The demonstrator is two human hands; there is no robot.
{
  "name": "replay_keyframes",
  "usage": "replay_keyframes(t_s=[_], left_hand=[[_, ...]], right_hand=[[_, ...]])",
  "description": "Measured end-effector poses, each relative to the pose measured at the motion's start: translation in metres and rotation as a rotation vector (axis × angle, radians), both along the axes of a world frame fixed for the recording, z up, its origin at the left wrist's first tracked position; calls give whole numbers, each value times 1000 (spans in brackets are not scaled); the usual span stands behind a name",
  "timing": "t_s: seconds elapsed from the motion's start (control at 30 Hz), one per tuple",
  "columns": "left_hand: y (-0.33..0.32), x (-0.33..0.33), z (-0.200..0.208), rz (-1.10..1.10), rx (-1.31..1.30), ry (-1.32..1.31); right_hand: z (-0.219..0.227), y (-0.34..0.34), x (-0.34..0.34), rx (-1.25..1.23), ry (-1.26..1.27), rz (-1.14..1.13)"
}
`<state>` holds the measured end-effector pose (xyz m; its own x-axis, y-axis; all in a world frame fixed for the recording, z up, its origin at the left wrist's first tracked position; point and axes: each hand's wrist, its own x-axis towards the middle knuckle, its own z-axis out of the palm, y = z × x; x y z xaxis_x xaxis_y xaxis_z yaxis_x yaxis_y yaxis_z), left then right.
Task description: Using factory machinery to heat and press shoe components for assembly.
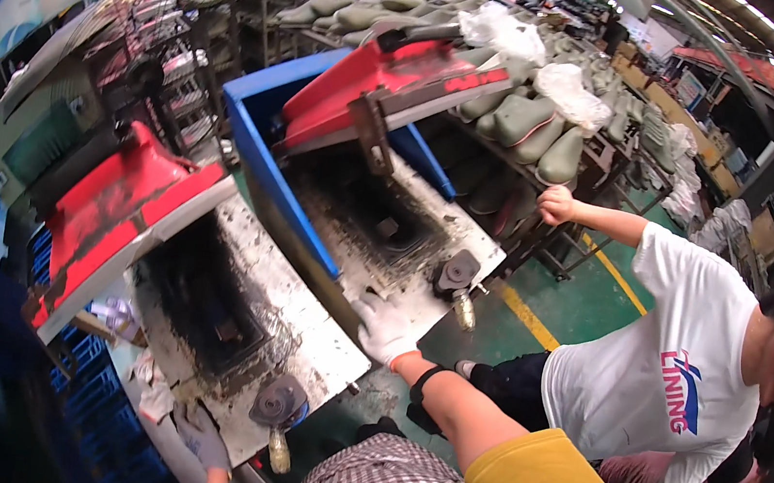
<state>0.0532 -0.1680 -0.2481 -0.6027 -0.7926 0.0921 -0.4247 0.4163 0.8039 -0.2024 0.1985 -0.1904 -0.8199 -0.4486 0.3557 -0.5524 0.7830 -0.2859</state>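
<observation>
My left hand (203, 436), in a pale glove, rests at the near left edge of the nearer machine's metal table (313, 354). Its fingers are stretched out beside a crumpled white cloth (155, 397). My right hand (385, 329), in a white glove, lies with fingers spread on the front edge of the second machine's table (488, 255). I see nothing held in either hand. Each machine has a dark, stained recess in its table. A raised red lid (121, 216) stands over the nearer one, and another red lid (377, 94) over the second.
A round fitting with a handle (280, 401) sits at the nearer table's front corner; a similar fitting (458, 272) is on the other. A blue panel (270, 167) stands between the machines. Olive-green boots (529, 128) fill racks behind. At right, a person in a white shirt (657, 345) reaches toward them.
</observation>
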Motion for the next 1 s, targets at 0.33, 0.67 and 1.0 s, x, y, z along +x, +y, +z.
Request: replay_keyframes(t_s=[0.33,0.67,1.0], left_hand=[[0,3,-1,20,-81,-32],[2,-7,5,101,-147,-159],[-7,17,-11,225,111,-11]], right_hand=[[9,0,7,-19,9,-20],[8,3,-3,-3,35,-15],[-26,8,2,249,54,-7]])
